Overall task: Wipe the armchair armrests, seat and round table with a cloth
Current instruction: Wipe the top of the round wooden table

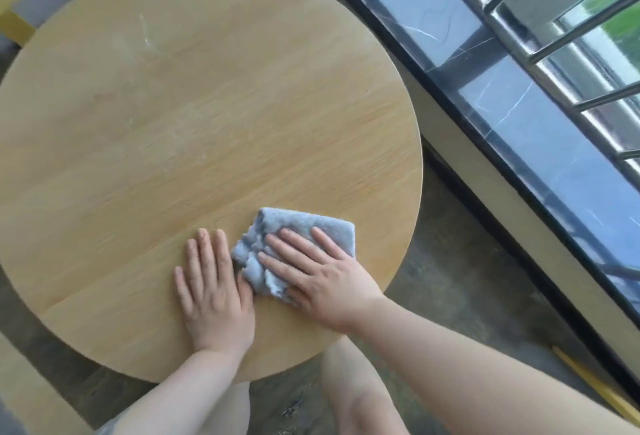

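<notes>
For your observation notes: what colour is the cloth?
Light blue-grey cloth, clearest in the head view.

No readable text, label, brand, number or sign shows on anything

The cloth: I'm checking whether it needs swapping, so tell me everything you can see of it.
The cloth is pale blue-grey and fluffy, like microfibre, folded and bunched, its left edge crumpled. It lies flat on the table near the near edge. The right hand presses on it with straight fingers; the left hand lies beside it.
</notes>
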The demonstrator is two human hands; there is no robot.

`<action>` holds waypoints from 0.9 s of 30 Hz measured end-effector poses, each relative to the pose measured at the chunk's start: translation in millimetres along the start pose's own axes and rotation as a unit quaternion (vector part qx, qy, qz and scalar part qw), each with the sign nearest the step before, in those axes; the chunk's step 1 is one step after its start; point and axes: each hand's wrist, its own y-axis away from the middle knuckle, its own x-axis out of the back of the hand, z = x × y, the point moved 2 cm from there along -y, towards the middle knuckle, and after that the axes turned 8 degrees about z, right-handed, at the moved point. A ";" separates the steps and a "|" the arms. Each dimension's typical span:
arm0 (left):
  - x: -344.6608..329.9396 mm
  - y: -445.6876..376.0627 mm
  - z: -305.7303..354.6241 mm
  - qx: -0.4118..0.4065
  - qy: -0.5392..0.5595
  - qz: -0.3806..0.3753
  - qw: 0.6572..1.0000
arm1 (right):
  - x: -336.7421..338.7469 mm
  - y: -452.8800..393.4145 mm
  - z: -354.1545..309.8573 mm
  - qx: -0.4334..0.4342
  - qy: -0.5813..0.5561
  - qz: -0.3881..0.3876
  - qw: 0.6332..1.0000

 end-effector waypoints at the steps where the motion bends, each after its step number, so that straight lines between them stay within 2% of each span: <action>1: 0.3 -1.8 -0.2 -0.016 -0.010 -0.002 1.000 | 5.5 -14.1 18.5 0.028 0.003 -0.002 1.000; 2: 0.8 -3.9 -0.6 -0.033 -0.020 -0.008 0.999 | 11.6 -26.0 38.0 -0.008 0.006 0.020 1.000; 3: 1.8 -6.3 -1.1 -0.050 -0.028 -0.014 0.998 | 18.5 -32.4 57.6 -0.098 0.004 0.055 0.994; 5: 4.8 -11.7 -0.1 -0.080 -0.036 -0.023 0.996 | 25.6 -25.8 76.8 -0.311 -0.008 0.100 0.945; 6: 5.8 -14.6 1.9 -0.092 -0.035 -0.027 0.995 | 22.2 -19.8 69.8 -0.385 -0.015 0.111 0.916; 7: 6.3 -17.1 4.7 -0.100 -0.033 -0.028 0.994 | 17.1 -14.1 54.7 -0.417 -0.014 0.118 0.901; 8: 6.6 -19.6 7.8 -0.101 -0.031 -0.029 0.994 | 13.4 -11.5 34.0 -0.400 -0.009 0.121 0.908; 9: 6.2 -22.1 10.7 -0.097 -0.028 -0.030 0.994 | 9.5 -12.6 16.0 -0.338 -0.007 0.116 0.934; 11: 4.7 -26.0 13.6 -0.091 -0.022 -0.035 0.995 | 10.3 -26.7 9.1 -0.129 -0.018 0.046 0.990; 12: 4.7 -27.6 14.1 -0.092 -0.021 -0.038 0.995 | 17.4 -38.8 26.5 -0.020 -0.011 0.017 1.000; 13: 5.0 -29.3 13.7 -0.095 -0.020 -0.039 0.995 | 25.3 -50.1 49.6 0.051 0.002 0.001 0.999; 14: 5.2 -29.9 13.0 -0.099 -0.020 -0.038 0.994 | 32.9 -58.8 73.3 0.054 0.008 0.008 0.998; 15: 5.8 -28.9 12.4 -0.102 -0.016 -0.037 0.994 | 39.4 -62.0 96.7 -0.019 0.001 0.033 0.999; 16: 7.5 -27.5 12.4 -0.103 -0.009 -0.041 0.994 | 44.6 -58.4 116.1 -0.147 -0.011 0.076 0.986; 17: 9.2 -26.9 12.7 -0.104 0.002 -0.044 0.994 | 45.7 -49.1 125.4 -0.292 -0.016 0.115 0.949; 18: 10.5 -28.0 13.9 -0.105 0.015 -0.045 0.993 | 42.0 -39.4 123.0 -0.388 -0.012 0.132 0.912; 19: 11.5 -30.7 15.7 -0.107 0.028 -0.047 0.993 | 36.5 -32.6 111.3 -0.408 0.005 0.125 0.904; 20: 12.1 -35.1 18.9 -0.114 0.038 -0.048 0.992 | 33.3 -30.9 94.1 -0.357 0.019 0.112 0.927; 22: 12.2 -47.6 28.9 -0.133 0.053 -0.045 0.989 | 30.6 -37.5 81.1 -0.149 0.011 0.049 0.987; 23: 11.8 -54.8 34.9 -0.144 0.054 -0.045 0.987 | 36.5 -47.8 90.9 -0.060 0.015 0.020 0.998; 24: 11.1 -62.2 41.0 -0.155 0.051 -0.045 0.986 | 43.7 -61.2 104.9 -0.020 0.027 0.005 0.999; 25: 10.4 -68.7 46.6 -0.165 0.047 -0.048 0.984 | 49.7 -73.1 119.6 -0.040 0.028 0.007 0.999; 26: 10.3 -73.4 50.9 -0.173 0.044 -0.053 0.982 | 55.4 -80.8 134.8 -0.122 0.015 0.027 0.992; 27: 10.8 -76.6 53.4 -0.179 0.045 -0.058 0.981 | 59.0 -80.7 148.3 -0.242 -0.002 0.064 0.968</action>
